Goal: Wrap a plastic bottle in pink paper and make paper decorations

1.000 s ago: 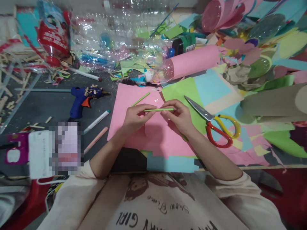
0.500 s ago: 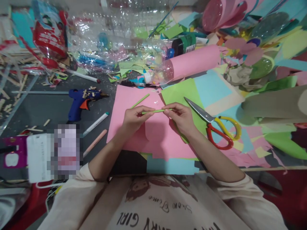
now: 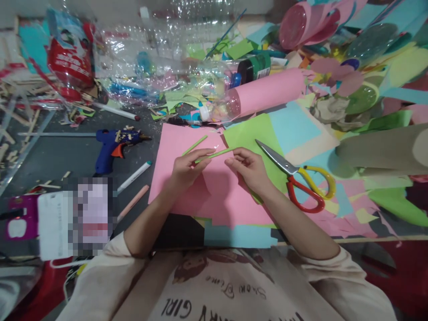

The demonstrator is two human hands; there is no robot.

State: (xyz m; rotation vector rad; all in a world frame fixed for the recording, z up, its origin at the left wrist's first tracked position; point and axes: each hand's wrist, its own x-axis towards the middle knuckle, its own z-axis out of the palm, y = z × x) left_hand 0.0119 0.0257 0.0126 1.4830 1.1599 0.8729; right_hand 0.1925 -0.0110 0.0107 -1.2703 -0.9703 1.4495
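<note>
Between the thumb and fingers of my left hand point(image 3: 190, 166) is a thin green paper stick point(image 3: 221, 153), slanting up to the right. Its right end reaches the fingertips of my right hand point(image 3: 249, 166), whose thumb and fingers are apart and not gripping it. Both hands are over a large pink paper sheet point(image 3: 180, 196). A second thin green stick point(image 3: 195, 146) lies on that sheet, just beyond my left hand. Right of my right hand are scissors point(image 3: 290, 171) with one red and one yellow handle, partly on a green sheet point(image 3: 249, 129).
A blue glue gun point(image 3: 106, 145), a green-tipped marker point(image 3: 134, 177) and a peach marker point(image 3: 133, 204) lie on the left. A pink-wrapped bottle point(image 3: 270, 91) and clear plastic bottles crowd the back. Paper scraps and a pale cylinder point(image 3: 377, 149) are on the right.
My right thumb and fingers have parted from the green stick. The stick now tilts up at its right end, still in my left hand.
</note>
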